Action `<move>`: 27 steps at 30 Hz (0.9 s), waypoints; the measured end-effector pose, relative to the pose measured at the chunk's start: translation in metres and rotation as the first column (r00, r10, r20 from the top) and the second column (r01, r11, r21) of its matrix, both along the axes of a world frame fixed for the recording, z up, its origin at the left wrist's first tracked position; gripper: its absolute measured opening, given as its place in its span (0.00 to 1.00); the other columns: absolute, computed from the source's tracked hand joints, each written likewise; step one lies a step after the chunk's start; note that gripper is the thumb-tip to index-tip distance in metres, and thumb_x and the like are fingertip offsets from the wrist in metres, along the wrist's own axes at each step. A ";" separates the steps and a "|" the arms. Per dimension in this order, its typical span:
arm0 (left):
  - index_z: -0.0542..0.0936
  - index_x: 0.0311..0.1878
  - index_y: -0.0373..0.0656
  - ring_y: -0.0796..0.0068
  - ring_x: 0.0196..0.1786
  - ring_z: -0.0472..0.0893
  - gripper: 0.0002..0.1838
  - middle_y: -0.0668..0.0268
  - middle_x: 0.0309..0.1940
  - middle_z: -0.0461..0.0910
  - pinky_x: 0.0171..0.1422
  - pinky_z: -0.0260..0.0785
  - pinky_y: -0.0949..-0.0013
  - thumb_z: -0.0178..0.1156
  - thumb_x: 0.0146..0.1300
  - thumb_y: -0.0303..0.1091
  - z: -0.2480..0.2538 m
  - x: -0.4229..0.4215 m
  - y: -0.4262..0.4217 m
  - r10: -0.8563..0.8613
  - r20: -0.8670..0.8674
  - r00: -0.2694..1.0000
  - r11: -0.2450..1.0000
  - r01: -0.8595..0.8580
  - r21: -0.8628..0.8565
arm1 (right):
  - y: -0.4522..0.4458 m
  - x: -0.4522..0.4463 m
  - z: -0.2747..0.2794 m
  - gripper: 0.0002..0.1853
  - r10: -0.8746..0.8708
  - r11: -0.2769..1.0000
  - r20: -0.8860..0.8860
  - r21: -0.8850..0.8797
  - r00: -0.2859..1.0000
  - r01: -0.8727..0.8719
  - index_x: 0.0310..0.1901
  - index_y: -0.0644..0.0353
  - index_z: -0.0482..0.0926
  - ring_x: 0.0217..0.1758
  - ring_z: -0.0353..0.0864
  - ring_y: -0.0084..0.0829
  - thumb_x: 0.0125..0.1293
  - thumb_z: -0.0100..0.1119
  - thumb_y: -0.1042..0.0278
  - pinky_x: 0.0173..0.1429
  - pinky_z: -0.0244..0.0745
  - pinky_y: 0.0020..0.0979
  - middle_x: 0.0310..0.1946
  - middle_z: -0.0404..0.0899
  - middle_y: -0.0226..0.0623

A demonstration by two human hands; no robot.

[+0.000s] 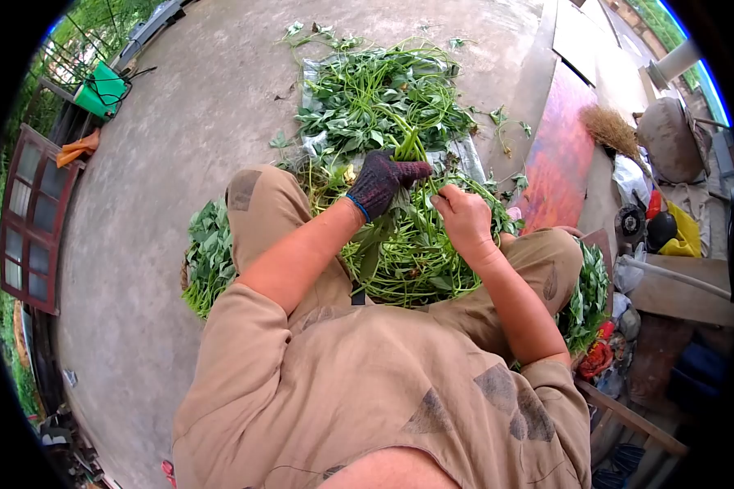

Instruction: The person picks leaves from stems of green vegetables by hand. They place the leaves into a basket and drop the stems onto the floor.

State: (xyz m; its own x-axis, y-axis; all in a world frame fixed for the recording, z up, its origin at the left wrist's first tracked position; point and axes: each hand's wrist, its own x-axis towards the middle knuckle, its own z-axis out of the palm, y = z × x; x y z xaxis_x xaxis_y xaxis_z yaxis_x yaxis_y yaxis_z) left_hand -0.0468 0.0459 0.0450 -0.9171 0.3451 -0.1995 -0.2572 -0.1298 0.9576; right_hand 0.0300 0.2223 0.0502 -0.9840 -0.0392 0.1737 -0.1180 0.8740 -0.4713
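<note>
Between your bent knees (273, 191), your gloved left hand (379, 184) is wrapped tight around a bunch of green stems (410, 143), with the stems poking up out of your fist. The bunch is just past the near edge of the pale sheet (470, 156), in front of your body. You likely grip it that way so the stems don't fall apart and your other hand can reach them. Your bare right hand (467, 222) is close beside it, fingers curled in; I can't tell if they pinch anything.

The lap pile (416, 257) lies between your legs, probably so it is easy to reach. A big heap of greens (375, 98) covers most of the sheet, and loose sprigs (504, 130) lie off its right edge. Leafy bunches sit outside your left knee (210, 244) and your right one (589, 303). The red board (556, 155) and the broom (612, 130) are off to the right. Your knees and these bunches crowd you on both sides.
</note>
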 end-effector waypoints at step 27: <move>0.81 0.39 0.31 0.67 0.29 0.82 0.09 0.60 0.26 0.80 0.42 0.77 0.63 0.61 0.61 0.28 -0.049 -0.031 -0.008 -0.204 0.214 0.955 0.921 0.113 0.372 | 0.049 -0.032 -0.021 0.12 0.342 0.639 0.445 -0.756 0.828 0.143 0.30 0.66 0.81 0.19 0.69 0.16 0.66 0.58 0.67 0.23 0.67 0.23 0.19 0.74 0.26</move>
State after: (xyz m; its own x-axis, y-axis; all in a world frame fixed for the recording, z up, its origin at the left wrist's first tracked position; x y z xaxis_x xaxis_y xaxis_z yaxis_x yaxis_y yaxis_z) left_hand -0.0779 0.0383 -0.0041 -0.7827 0.5707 -0.2485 -0.5220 -0.3843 0.7614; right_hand -0.0022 0.2717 0.0287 -0.9142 -0.2420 -0.3252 0.2831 0.1929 -0.9395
